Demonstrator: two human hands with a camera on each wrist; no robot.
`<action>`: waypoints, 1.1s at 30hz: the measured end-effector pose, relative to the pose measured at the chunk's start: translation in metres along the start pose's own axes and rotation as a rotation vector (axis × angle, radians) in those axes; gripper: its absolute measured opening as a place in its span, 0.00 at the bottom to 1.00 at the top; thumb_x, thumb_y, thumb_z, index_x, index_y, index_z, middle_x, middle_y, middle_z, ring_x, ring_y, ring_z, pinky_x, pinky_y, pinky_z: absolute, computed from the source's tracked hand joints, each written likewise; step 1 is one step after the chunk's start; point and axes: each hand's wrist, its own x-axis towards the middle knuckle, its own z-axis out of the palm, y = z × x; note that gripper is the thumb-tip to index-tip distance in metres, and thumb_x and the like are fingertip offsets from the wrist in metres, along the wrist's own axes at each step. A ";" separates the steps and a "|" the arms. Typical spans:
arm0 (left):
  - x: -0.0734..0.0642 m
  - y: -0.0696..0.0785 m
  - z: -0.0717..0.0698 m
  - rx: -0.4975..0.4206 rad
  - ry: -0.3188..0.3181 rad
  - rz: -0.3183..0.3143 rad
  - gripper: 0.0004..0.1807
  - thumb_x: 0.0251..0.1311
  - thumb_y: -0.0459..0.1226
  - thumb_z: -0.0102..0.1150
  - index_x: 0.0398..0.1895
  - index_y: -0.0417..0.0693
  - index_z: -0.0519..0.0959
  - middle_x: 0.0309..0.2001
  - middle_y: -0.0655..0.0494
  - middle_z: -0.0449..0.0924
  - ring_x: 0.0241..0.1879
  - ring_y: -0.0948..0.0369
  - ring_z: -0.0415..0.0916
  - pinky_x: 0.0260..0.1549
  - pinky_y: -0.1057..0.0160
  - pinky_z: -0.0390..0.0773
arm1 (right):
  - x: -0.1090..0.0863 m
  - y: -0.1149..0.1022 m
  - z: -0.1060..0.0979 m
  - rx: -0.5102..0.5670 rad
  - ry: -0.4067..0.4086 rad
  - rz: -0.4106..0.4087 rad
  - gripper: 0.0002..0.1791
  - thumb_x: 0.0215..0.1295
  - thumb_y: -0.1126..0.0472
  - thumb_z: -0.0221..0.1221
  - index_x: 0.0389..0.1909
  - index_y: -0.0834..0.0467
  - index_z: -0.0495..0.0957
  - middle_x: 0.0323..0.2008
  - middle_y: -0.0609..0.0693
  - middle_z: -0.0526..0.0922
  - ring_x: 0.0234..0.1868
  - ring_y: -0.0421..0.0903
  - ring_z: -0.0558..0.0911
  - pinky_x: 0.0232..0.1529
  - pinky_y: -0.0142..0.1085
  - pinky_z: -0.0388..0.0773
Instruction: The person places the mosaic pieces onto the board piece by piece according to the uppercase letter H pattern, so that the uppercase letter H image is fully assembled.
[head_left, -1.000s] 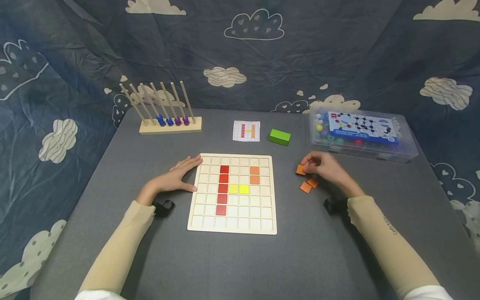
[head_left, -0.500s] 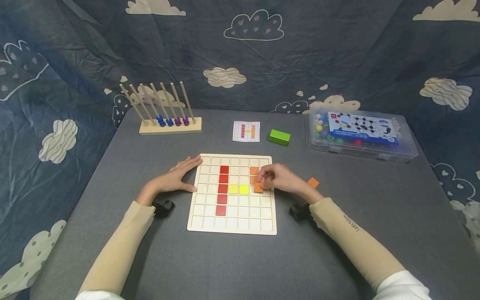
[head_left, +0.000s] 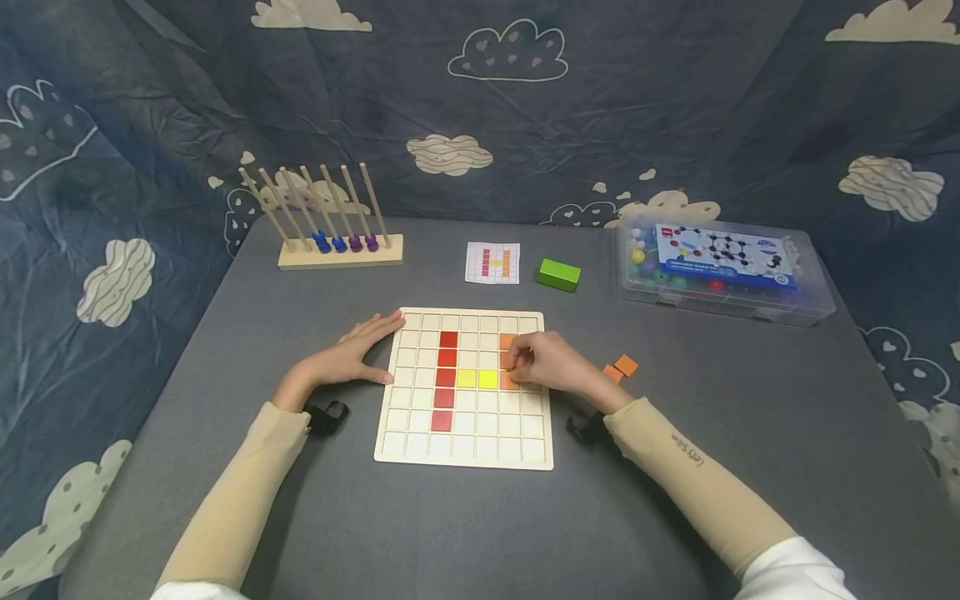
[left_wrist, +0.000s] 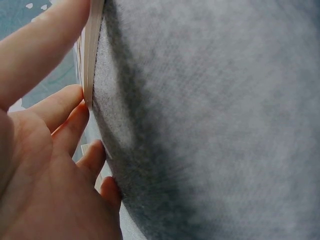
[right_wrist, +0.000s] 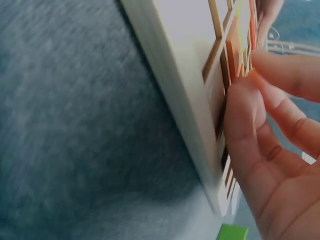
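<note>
A pale wooden grid board (head_left: pixel 465 450) lies on the table, with a column of red square tiles (head_left: pixel 446 377) and two yellow tiles (head_left: pixel 488 379) in its cells. Further right, an orange tile (head_left: pixel 506 382) sits at its cell, level with the yellow pair; my right hand (head_left: pixel 558 363) holds it with thumb and bent fingers. Close up in the right wrist view, the thumb tip is right at that tile (right_wrist: pixel 233 50). Partly behind the fingers is another orange tile (head_left: pixel 507 341). My left hand (head_left: pixel 347 357) rests spread against the board's left edge, fingertips at the wood in the left wrist view.
Loose orange tiles (head_left: pixel 626 365) lie right of the board. Behind it are a pattern card (head_left: pixel 492 262) and a green block (head_left: pixel 559 274). A peg stand with beads (head_left: pixel 341 257) is at back left, a clear plastic case (head_left: pixel 723 271) at back right.
My right hand picked an orange tile from the loose ones, carried it left to the board and brought it down at the cell below two orange tiles. The left hand stayed put.
</note>
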 end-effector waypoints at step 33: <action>0.000 -0.001 0.000 -0.004 0.006 -0.006 0.51 0.55 0.43 0.68 0.75 0.40 0.47 0.76 0.45 0.39 0.73 0.44 0.29 0.67 0.42 0.30 | -0.094 0.107 -0.092 0.425 0.201 0.242 0.18 0.65 0.66 0.60 0.51 0.72 0.72 0.43 0.52 0.82 0.39 0.37 0.79 0.38 0.30 0.78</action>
